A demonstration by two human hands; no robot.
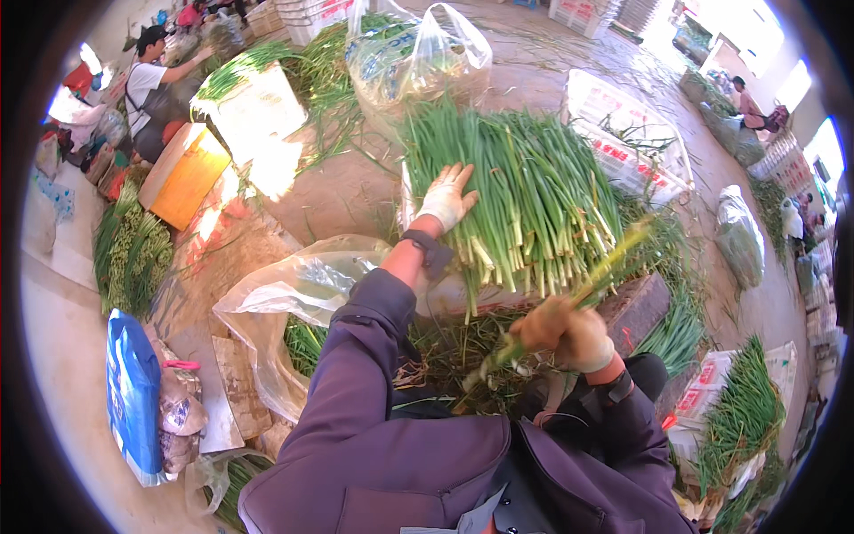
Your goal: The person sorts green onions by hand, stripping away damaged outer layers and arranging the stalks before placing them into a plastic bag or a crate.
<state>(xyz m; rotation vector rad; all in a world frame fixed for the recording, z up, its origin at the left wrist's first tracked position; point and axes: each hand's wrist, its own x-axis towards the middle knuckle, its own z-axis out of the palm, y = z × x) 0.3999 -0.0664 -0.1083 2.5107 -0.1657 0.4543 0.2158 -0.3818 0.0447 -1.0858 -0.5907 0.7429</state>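
Head view: my left hand (451, 198) lies spread-fingered on green stalks (534, 196), already neatly piled at far centre; my right hand (567, 334) grips a yellowed bunch (612, 263), apparently not yet sorted.

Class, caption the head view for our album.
Left hand on piled green stalks, right hand gripping a narrow yellow-green bunch.

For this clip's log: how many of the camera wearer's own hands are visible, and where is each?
2. The left hand lies spread on the left side of the pile of green stalks; the right hand, nearer the body, holds yellowish stalks. Neither is hidden.
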